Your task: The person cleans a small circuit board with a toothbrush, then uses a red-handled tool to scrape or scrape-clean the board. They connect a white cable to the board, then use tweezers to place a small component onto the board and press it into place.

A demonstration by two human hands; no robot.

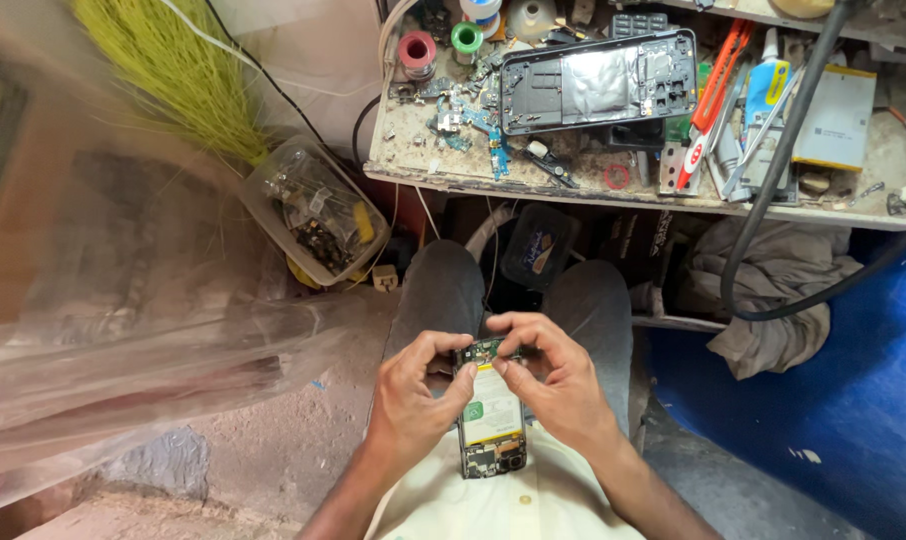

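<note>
I hold an opened phone (493,415) over my lap, its back removed so the white battery and green circuit board show. My left hand (413,395) grips its left edge, thumb on the battery area. My right hand (548,380) holds the right side, with fingertips pinched at the small board near the phone's top end. On the workbench ahead lies a black phone frame (598,82) with a silvery inner panel. Small blue-green circuit boards (468,120) lie beside it.
The cluttered workbench (533,185) carries solder spools (418,50), red-handled tools (708,100), a tube and a yellow battery pack (833,115). A clear plastic tub of parts (318,210) sits left, under a yellow-green broom. A black hose (763,200), grey cloth and blue surface are right.
</note>
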